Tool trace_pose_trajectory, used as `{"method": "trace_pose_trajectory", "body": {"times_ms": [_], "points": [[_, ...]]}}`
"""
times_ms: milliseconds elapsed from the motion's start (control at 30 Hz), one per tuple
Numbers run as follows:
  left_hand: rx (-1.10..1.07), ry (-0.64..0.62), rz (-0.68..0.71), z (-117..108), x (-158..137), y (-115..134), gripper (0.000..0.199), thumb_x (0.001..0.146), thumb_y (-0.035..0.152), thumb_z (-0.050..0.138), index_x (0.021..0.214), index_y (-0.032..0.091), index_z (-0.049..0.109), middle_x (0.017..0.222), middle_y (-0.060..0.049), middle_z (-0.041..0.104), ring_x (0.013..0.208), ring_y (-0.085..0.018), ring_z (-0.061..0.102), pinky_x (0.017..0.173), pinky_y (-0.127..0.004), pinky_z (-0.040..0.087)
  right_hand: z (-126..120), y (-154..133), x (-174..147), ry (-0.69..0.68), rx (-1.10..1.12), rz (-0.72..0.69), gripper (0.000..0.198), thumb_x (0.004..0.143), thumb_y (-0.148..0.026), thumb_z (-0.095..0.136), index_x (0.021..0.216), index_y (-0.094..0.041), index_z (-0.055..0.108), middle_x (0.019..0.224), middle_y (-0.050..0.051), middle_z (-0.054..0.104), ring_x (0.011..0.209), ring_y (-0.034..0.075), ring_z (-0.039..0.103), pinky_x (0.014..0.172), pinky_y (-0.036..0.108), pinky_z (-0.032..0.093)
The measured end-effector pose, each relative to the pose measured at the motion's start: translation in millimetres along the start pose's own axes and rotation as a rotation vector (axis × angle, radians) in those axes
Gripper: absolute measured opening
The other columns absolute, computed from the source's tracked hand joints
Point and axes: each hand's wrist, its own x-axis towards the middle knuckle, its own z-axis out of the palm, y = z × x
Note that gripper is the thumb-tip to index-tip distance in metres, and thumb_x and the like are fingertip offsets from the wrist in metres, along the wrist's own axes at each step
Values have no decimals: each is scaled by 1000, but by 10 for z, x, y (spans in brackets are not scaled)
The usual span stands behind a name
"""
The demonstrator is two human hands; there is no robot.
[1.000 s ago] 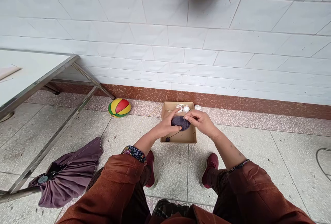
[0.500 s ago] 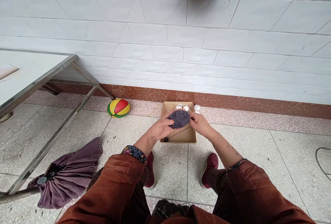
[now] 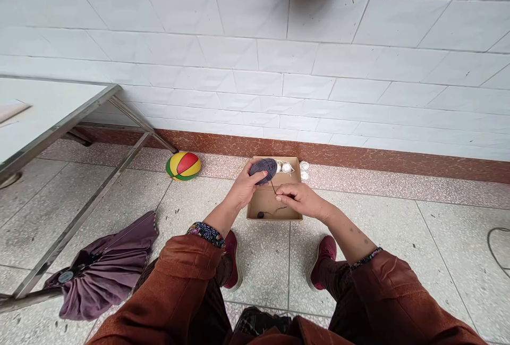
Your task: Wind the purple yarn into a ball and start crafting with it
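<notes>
Left hand grasps the grey yarn ball; right hand, nearer the body, pinches its strand

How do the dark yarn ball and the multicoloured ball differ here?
The yarn ball is dark purplish grey; the multicoloured ball is yellow, red and green. The yarn ball is wound strands; the multicoloured ball looks smooth. The left hand holds the yarn ball; the multicoloured ball rests on the floor. Both are rounded.
</notes>
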Motion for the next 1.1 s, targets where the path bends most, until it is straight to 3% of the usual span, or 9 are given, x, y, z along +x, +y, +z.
{"method": "trace_pose_trajectory", "body": {"times_ms": [100, 200, 300, 400, 567, 733, 867, 1100], "points": [[275, 64, 39, -14, 21, -53, 53, 69, 32, 80, 117, 21, 60, 115, -7, 64, 105, -23, 60, 88, -37, 50, -86, -107, -5, 64, 83, -10, 27, 100, -41, 52, 88, -20, 66, 76, 0, 63, 69, 14, 55, 66, 25, 43], [441, -65, 33, 6, -13, -77, 49, 68, 32, 81, 112, 18, 63, 105, -6, 66, 100, -24, 60, 93, -40, 47, -180, -112, -8, 204, 93, 15, 28, 99, -44, 54, 91, -22, 68, 86, 3, 69, 79, 17, 61, 74, 28, 46], [458, -313, -19, 39, -80, -58, 48, 71, 33, 80, 114, 18, 66, 105, -7, 67, 99, -24, 60, 95, -41, 45, -231, -26, -3, 344, 87, 74, 30, 98, -46, 54, 89, -22, 68, 88, 4, 69, 82, 19, 62, 77, 31, 47], [468, -492, -72, 63, -152, -22, 61, 70, 32, 82, 128, 23, 62, 114, -7, 66, 102, -24, 60, 95, -41, 45, -235, 75, 10, 443, 94, 143, 32, 97, -48, 54, 85, -21, 66, 82, 3, 65, 77, 18, 59, 74, 30, 46], [240, -632, -164, 107, -254, 25, 88, 80, 32, 74, 156, 37, 29, 124, -9, 61, 92, -20, 62, 74, -32, 51, -177, 191, 22, 413, 54, 228, 30, 96, -46, 54, 83, -21, 63, 74, 0, 60, 71, 16, 55, 69, 27, 43], [-60, -575, -166, 112, -268, 51, 73, 77, 28, 74, 146, 30, 49, 139, -12, 56, 104, -26, 65, 72, -30, 52, -43, 297, 15, 289, 5, 295, 23, 98, -31, 49, 83, -21, 64, 75, 1, 64, 72, 18, 58, 67, 27, 43], [-149, -466, -188, 30, -186, 16, 62, 75, 24, 74, 135, 23, 59, 131, -13, 63, 100, -26, 68, 74, -31, 52, 34, 313, 20, 225, -71, 283, 18, 94, -20, 51, 97, -20, 68, 89, 5, 72, 84, 21, 64, 74, 29, 45], [-171, -153, -171, -42, -52, -81, 34, 76, 23, 72, 109, 17, 66, 109, -9, 71, 90, -18, 65, 74, -28, 51, 87, 148, 12, 51, -44, 122, 23, 100, -29, 49, 89, -20, 66, 77, 1, 65, 68, 14, 55, 67, 26, 41]]}}
